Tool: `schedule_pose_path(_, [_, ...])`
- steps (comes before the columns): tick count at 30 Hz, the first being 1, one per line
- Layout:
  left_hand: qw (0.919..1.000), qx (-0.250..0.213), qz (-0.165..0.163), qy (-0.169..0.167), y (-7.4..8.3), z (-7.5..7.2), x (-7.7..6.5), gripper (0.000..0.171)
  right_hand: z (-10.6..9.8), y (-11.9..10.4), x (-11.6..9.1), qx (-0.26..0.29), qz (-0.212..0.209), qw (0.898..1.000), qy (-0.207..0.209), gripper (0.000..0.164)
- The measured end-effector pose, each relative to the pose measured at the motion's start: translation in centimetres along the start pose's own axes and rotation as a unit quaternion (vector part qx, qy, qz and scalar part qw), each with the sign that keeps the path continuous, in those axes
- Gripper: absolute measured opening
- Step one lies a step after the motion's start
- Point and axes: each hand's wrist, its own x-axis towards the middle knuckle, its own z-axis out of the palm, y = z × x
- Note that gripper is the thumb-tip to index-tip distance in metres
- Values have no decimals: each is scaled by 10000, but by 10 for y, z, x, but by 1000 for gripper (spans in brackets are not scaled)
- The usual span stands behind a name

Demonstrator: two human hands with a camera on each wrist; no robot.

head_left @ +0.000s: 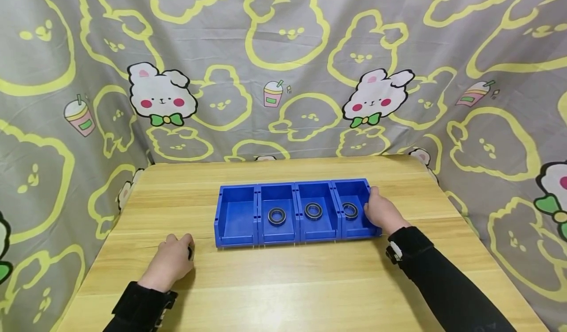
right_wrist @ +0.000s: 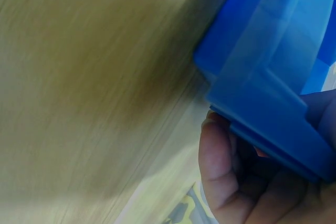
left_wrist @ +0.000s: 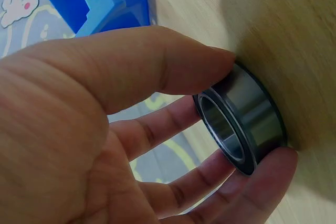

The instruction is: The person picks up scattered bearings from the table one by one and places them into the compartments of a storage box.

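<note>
My left hand (head_left: 170, 258) is low over the table, left of a row of joined blue bins (head_left: 274, 234). Its thumb and fingers pinch a ball bearing (left_wrist: 254, 111), a steel ring with dark edges, tilted close to the wood. At the far end of the row, my right hand (head_left: 384, 211) grips the outer side wall of the rightmost bin (right_wrist: 262, 103), its fingers curled beneath the edge. One bearing (head_left: 276, 216) lies in the second bin from the left, another bearing (head_left: 313, 211) in the third, and a bearing (head_left: 350, 211) in the rightmost. The leftmost bin (head_left: 239, 218) holds nothing.
The bins stand on a light wooden table (head_left: 274, 292), toward its back half. A grey curtain (head_left: 292, 41) with yellow outlines and cartoon rabbits hangs behind the table and along both sides.
</note>
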Motion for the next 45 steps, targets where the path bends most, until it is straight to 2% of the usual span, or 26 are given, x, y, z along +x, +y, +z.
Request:
schedule_pose_path(7, [9999,-104,80,-4,-2,0,1,35,-2,-3,0,-31,-62,10000,37,53])
schedule_pose_path(12, [9996,-156,254,26,6,-7,0,34,-3,-6,-1,-79,-107,9999,29,52])
schedule_pose_path(17, [9965,-135,747,363,27,-28,4,28,-3,-6,-2,-109,-77,9999,13,52])
schedule_pose_path(20, [9940,-138,965,493,43,-43,10,30,-3,-5,-2,-134,-79,9999,15,50])
schedule_pose_path(24, [9929,-237,1106,359,67,-59,22,35,-4,-4,-3,-137,-63,9999,19,48])
schedule_pose_path(27, [9921,-275,1207,210,85,-62,34,39,-4,-5,-4,-116,-89,9999,48,48])
schedule_pose_path(31, [9921,-93,1250,46,104,-53,56,40,-1,-3,-3,-70,-128,9999,91,49])
schedule_pose_path(36, [9923,127,1228,-20,111,-28,81,38,4,0,0,-91,-165,9997,135,49])
schedule_pose_path(40, [9910,343,1293,-52,112,-7,90,34,4,0,0,-80,-137,9998,103,50])
schedule_pose_path(45, [9891,637,1327,27,114,9,96,41,1,-1,-1,-29,-59,9999,87,51])
